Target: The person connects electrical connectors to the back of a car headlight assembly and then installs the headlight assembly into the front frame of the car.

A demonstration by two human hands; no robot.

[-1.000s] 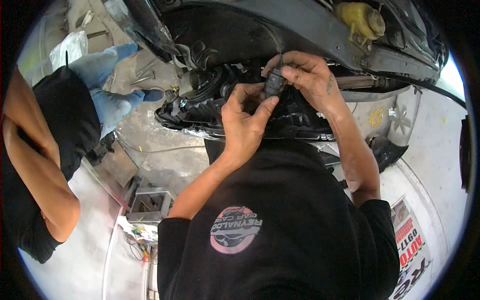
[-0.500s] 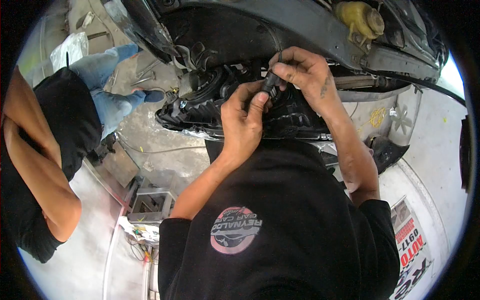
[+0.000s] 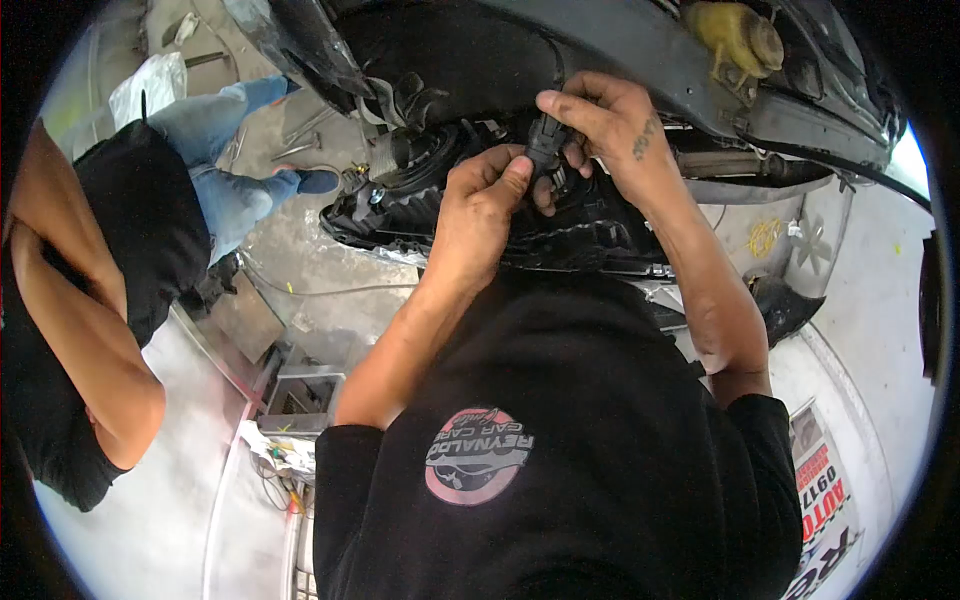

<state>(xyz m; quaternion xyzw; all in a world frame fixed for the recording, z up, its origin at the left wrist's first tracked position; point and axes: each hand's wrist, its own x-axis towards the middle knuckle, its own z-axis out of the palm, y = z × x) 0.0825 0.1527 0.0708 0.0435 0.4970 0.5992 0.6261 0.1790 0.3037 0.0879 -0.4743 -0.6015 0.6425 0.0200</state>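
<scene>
Between my hands is a black wiring connector [image 3: 546,140], with a thin black cable [image 3: 557,65] running up from it towards the car body. My left hand [image 3: 478,200] grips its lower part between thumb and fingers. My right hand [image 3: 612,120] is closed around the upper part, thumb along its top end; some of those fingers are hidden behind the connector. Just below and behind both hands lies a black housing [image 3: 400,225] with ribbed plastic parts, which looks like a headlight unit.
A dark car body panel [image 3: 640,60] spans the top, with a yellowish reservoir [image 3: 735,40] at its right. At left stands another person [image 3: 130,220] with folded arms. A metal stand [image 3: 300,400], a yellow cord [image 3: 765,238] and tools [image 3: 300,140] are on the floor.
The connector is tilted differently, and my right thumb has moved up along it. My left hand has turned slightly and shifted left. The whole view has shifted a little.
</scene>
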